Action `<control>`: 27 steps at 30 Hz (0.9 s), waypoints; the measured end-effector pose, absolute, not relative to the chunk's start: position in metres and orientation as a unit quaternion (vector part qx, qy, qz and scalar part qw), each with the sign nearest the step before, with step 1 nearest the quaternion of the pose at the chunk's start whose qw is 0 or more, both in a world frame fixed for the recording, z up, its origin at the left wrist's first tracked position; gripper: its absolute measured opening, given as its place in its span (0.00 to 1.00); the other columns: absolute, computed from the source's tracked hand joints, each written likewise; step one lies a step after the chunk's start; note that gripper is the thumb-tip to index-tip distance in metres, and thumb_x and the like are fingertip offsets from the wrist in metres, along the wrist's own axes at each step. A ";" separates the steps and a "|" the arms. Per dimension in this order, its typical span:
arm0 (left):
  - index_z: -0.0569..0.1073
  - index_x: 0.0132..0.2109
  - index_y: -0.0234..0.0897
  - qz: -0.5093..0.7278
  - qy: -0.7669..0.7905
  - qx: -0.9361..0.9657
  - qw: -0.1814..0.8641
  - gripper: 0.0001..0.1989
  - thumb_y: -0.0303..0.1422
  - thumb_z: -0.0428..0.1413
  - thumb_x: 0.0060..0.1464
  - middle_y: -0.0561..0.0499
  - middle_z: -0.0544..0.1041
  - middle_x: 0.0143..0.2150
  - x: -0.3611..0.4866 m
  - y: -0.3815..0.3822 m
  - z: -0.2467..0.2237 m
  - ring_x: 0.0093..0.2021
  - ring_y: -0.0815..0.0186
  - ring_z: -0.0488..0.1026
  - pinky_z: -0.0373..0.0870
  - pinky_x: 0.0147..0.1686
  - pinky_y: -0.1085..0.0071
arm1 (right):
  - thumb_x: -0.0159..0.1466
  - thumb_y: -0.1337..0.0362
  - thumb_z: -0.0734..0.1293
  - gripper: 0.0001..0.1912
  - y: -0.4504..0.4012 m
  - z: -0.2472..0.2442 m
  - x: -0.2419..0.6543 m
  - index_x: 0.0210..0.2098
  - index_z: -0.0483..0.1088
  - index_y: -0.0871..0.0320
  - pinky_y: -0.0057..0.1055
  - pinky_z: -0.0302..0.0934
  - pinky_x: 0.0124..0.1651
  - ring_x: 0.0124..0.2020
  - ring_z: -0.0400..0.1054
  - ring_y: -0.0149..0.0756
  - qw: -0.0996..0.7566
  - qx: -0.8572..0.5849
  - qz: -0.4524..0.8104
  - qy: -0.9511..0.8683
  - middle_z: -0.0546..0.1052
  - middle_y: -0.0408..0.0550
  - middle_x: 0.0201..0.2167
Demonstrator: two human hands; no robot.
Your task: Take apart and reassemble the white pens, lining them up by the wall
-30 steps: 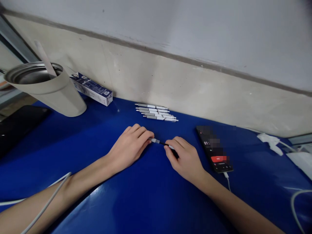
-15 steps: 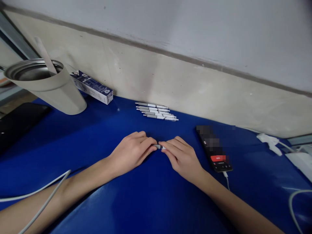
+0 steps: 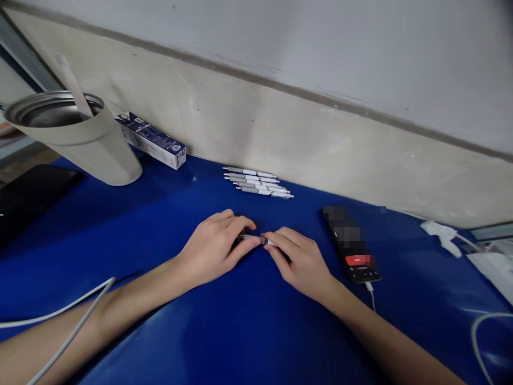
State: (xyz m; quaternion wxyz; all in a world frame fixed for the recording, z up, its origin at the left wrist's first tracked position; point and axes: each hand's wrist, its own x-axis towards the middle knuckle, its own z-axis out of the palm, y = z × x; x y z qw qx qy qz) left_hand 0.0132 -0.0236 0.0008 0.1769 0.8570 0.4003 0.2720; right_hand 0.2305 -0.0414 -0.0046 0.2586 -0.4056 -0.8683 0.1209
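**Bench item log: one pen held between two hands**

Working from the head camera at a distance, I log the following.

Held: a pen (image 3: 255, 239), lying crosswise in the lower middle of the view, its metal tip pointing toward the left hand. The left hand (image 3: 210, 248) pinches the tip end with curled fingers, and the right hand (image 3: 300, 262) pinches the white end. Both grips are pressed closed, and the two hands sit just beside each other with only the pen's grey middle showing between them. I cannot tell whether the pen touches the table.

Under the hands: a blue table top (image 3: 224, 334).

Beyond the hands: a neat row of white-and-grey pens (image 3: 256, 182), lying side by side near the wall (image 3: 280, 120).

To the right: a phone (image 3: 351, 246) lying flat, near the right hand – its screen is blurred apart from a red patch – with a white charging cable (image 3: 371, 295) plugged into its lower end.

To the left: a beige tumbler (image 3: 78, 141) with a steel rim, holding a pale straw (image 3: 71, 80), and a blue-and-white box (image 3: 151, 141) against the wall.

Far left: a black flat object (image 3: 34, 198), its kind hard to tell.

Lower left: a white cable (image 3: 68, 334) running across the left forearm.
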 end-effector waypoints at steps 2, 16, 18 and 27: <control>0.71 0.39 0.36 0.267 0.405 0.854 0.190 0.13 0.37 0.46 0.65 0.51 0.75 0.33 0.012 -0.023 0.000 0.34 0.64 0.67 0.63 0.35 0.68 | 0.67 0.69 0.60 0.12 -0.041 -0.004 0.230 0.48 0.69 0.58 0.32 0.65 0.41 0.37 0.68 0.34 0.256 -0.408 0.124 -0.868 0.74 0.49 0.37; 0.70 0.39 0.36 0.295 0.376 0.858 0.190 0.11 0.36 0.47 0.64 0.49 0.74 0.34 0.011 -0.021 0.001 0.36 0.64 0.66 0.64 0.36 0.67 | 0.68 0.67 0.58 0.12 -0.041 -0.003 0.229 0.48 0.69 0.57 0.31 0.65 0.39 0.35 0.68 0.33 0.245 -0.423 0.123 -0.864 0.74 0.49 0.36; 0.69 0.40 0.36 0.305 0.365 0.860 0.186 0.08 0.35 0.49 0.63 0.49 0.73 0.37 0.011 -0.022 0.002 0.37 0.64 0.65 0.64 0.36 0.67 | 0.68 0.67 0.58 0.12 -0.041 -0.002 0.229 0.47 0.69 0.58 0.31 0.64 0.39 0.35 0.68 0.33 0.238 -0.426 0.128 -0.863 0.74 0.49 0.36; 0.72 0.39 0.35 0.287 0.377 0.866 0.157 0.11 0.36 0.48 0.64 0.48 0.74 0.36 0.012 -0.021 0.001 0.40 0.62 0.66 0.65 0.40 0.64 | 0.68 0.67 0.58 0.12 -0.041 -0.003 0.230 0.48 0.69 0.57 0.30 0.64 0.38 0.34 0.68 0.32 0.234 -0.426 0.130 -0.864 0.73 0.48 0.35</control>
